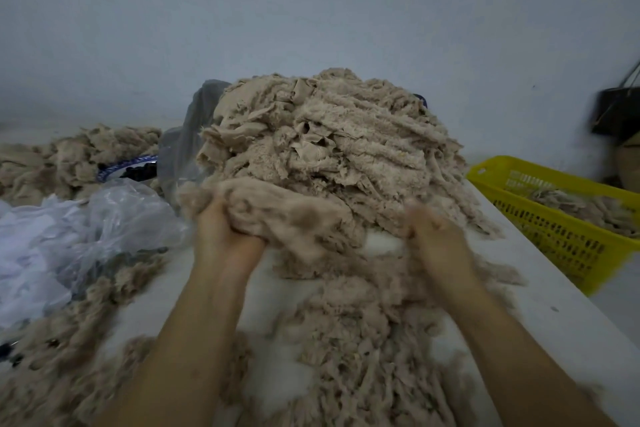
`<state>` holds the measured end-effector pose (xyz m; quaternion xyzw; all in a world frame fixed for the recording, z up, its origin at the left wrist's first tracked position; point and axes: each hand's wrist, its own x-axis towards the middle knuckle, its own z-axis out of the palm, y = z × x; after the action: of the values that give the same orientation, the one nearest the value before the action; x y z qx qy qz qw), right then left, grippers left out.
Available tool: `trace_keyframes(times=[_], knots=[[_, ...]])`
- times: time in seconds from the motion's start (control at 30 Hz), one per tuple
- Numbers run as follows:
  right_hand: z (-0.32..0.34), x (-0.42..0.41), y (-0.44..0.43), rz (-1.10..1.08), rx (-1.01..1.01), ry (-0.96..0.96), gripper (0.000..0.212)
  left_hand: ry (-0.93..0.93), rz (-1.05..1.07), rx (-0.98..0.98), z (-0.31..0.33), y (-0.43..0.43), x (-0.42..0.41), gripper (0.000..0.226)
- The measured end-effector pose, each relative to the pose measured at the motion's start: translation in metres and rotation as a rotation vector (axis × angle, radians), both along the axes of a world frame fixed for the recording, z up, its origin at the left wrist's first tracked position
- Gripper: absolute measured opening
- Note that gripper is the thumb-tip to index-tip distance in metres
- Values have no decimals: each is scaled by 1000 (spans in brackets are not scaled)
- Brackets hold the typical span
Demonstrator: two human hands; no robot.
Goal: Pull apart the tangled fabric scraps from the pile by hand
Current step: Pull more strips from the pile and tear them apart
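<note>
Fabric scraps (294, 215) at centre frame sit gripped in left hand (225, 232) and blurred right hand (436, 236), mid-pull; next, both should spread apart, clear of the pile (339, 135)

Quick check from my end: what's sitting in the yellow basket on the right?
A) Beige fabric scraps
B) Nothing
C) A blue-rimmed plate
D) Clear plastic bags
A: the yellow basket beside the table holds a low heap of beige scraps, the same colour as the big pile.
</note>
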<state>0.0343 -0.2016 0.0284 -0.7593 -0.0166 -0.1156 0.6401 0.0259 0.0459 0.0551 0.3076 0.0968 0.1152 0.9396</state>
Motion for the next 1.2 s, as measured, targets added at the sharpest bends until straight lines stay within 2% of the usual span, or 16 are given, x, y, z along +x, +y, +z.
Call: trace_keyframes(times=[0.07,0.13,0.23,0.3,0.4,0.53,0.6,0.67,0.7,0.77,0.83,0.9,0.97,1.03,1.13,1.2], knots=[[0,9,-16,-106,111,-23,52,-9,18,35,5,6,-2,34],[-2,9,-13,-84,25,-67,49,29,-37,216,5,-7,-4,23],[-8,-2,10,105,-137,-152,49,99,-132,368,8,-35,-3,26],[-9,-8,18,265,-165,-164,50,93,-164,358,13,-43,-1,33],[-10,-14,24,437,-286,-56,53,57,-188,309,21,-47,3,44],[-15,-17,38,476,-711,-150,88,108,-126,253,21,-52,13,47],[-16,-17,39,393,-807,-220,56,130,-95,241,20,-52,17,47],[-11,-15,34,277,-568,-196,18,139,-73,278,18,-49,16,32],[-8,-14,30,253,-345,-125,12,150,-54,324,16,-47,15,23],[-1,-12,23,313,114,18,30,163,-34,467,13,-43,11,20],[5,-12,19,362,414,114,25,101,-85,679,8,-44,3,23],[7,-12,20,336,444,210,12,16,-198,889,6,-52,-10,22],[6,-10,22,300,335,225,21,-107,-336,1041,7,-60,-23,16],[5,-11,24,261,192,178,31,-200,-445,1119,5,-67,-28,25],[1,-10,25,235,54,120,39,-166,-433,1125,0,-68,-24,15],[1,-10,23,225,21,117,43,-74,-362,1014,-4,-64,-20,12]])
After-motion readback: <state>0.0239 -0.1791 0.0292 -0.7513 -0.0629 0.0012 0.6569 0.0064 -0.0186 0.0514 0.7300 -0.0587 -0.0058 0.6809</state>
